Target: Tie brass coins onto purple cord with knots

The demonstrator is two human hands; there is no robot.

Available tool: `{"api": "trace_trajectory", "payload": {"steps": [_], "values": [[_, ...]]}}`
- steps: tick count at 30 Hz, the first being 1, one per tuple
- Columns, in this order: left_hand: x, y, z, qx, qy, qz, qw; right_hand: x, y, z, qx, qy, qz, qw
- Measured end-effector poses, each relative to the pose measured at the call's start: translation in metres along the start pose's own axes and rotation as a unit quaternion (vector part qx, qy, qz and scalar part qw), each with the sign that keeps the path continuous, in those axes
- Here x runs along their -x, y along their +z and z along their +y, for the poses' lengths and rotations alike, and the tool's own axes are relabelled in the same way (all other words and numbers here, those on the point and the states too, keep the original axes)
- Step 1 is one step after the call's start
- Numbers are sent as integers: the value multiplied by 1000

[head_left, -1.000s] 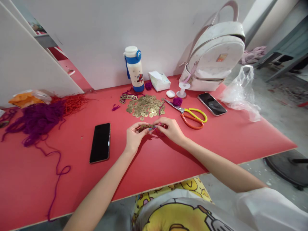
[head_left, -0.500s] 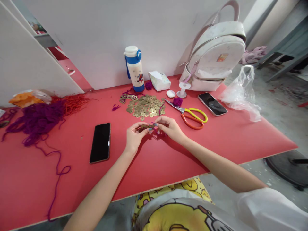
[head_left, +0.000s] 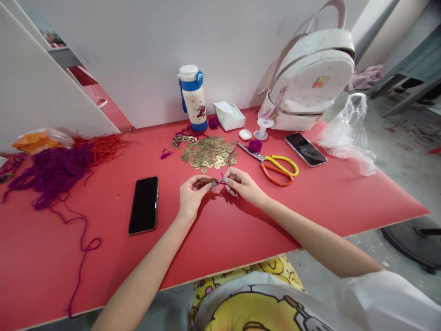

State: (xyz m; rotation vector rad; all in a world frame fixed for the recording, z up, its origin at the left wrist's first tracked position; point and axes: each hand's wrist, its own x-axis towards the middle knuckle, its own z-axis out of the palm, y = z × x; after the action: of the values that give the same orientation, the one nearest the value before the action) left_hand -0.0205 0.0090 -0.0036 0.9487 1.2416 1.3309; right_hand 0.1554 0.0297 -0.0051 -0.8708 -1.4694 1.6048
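Observation:
My left hand (head_left: 191,196) is closed on a few brass coins (head_left: 204,183) with holes, held between thumb and fingers. My right hand (head_left: 243,186) pinches purple yarn (head_left: 222,182) that runs across to the coins. Both hands are held close together above the red table. Just beyond them lies a loose pile of brass coins (head_left: 210,151), with a strung loop of coins (head_left: 185,139) at its left. Scissors (head_left: 272,162) with one yellow and one orange handle rest to the right, beside a small purple yarn ball (head_left: 255,146).
A black phone (head_left: 144,205) lies left of my hands; another phone (head_left: 305,149) is at the right. Tangled purple yarn (head_left: 58,172) covers the far left. Along the back stand a bottle (head_left: 194,102), a tissue pack (head_left: 229,116), a white spool (head_left: 263,129) and a white backpack (head_left: 310,82).
My right hand's fingers have shifted on the yarn, which is now stretched short between both hands. The left hand keeps hold of the coins, almost in place.

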Motion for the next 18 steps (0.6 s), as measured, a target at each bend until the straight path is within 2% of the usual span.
{"api": "trace_trajectory", "payload": {"steps": [13,18], "values": [[1,2,0,73,-56,-11,996,0,-2,11,148,-55,7,987],[1,2,1,68,-60,-13,996,0,-2,8,155,-49,20,987]]}}
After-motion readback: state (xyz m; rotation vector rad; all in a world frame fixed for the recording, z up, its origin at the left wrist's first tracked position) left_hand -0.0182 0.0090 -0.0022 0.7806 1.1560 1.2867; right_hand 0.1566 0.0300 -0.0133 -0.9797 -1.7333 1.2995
